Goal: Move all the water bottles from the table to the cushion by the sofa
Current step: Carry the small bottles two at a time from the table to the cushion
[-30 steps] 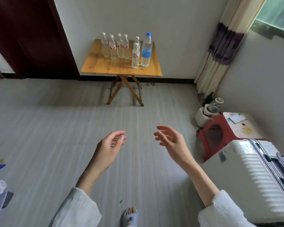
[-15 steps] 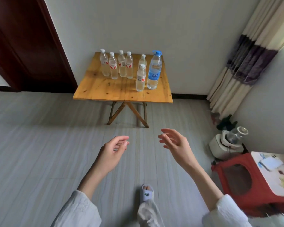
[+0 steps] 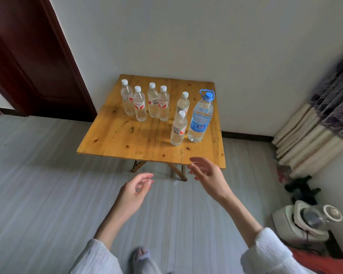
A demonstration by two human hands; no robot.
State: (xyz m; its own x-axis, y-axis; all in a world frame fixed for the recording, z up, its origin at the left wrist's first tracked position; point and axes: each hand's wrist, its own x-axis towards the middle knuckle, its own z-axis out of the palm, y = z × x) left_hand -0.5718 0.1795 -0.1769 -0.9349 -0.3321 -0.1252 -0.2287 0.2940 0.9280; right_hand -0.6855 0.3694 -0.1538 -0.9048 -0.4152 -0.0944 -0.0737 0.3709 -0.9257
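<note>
A dark red door (image 3: pixel 28 62) fills the left, and open grey floor (image 3: pixel 38 184) runs from it to the wooden folding counter (image 3: pixel 127 139), which stands against the white wall. The counter's near half is bare up to its front edge.

Seven water bottles stand upright toward its back and right. From the left come four small white-capped ones: the far-left bottle (image 3: pixel 127 100), a second bottle (image 3: pixel 139 104) just in front of it, then a third bottle (image 3: pixel 152 100) and a fourth bottle (image 3: pixel 163 103) touching side by side. After a gap, a rear small bottle (image 3: pixel 183 102) stands behind a front small bottle (image 3: pixel 179 128), and the large blue-capped bottle (image 3: pixel 200 117) stands just beside them, near the right edge.

The left hand (image 3: pixel 134 191) hovers over the floor short of the counter, fingers (image 3: pixel 145 177) loosely curled and empty. The right hand (image 3: pixel 208 175) reaches to the counter's front right edge, fingers (image 3: pixel 196 161) spread wide, palm turned inward, holding nothing. Both forearms stretch forward from white sleeves (image 3: pixel 95 258).

A striped curtain (image 3: pixel 321 123) hangs at right, with a white appliance (image 3: pixel 301 222) on the floor below it.
</note>
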